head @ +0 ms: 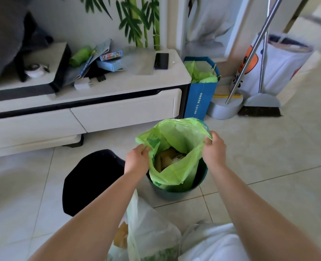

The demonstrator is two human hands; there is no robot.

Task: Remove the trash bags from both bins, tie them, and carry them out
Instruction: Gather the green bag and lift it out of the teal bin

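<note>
A green trash bag [176, 136] stands in a teal bin [199, 178] on the tiled floor, its mouth pulled up above the rim. Brown and pale scraps show inside. My left hand [137, 160] grips the bag's left edge. My right hand [213, 147] pinches the bag's right edge. A black bin [92, 181] sits just left of the teal one, with no liner visible in it. A pale, whitish-green bag [150, 228] with contents lies on the floor close to me, under my left forearm.
A low white TV cabinet [99, 108] with a phone [161, 60] and clutter runs along the left. A blue paper bag [201, 95] with green bags, a grey dustpan [224, 108], a broom [260, 107] and a white tote [280, 66] stand behind the bins.
</note>
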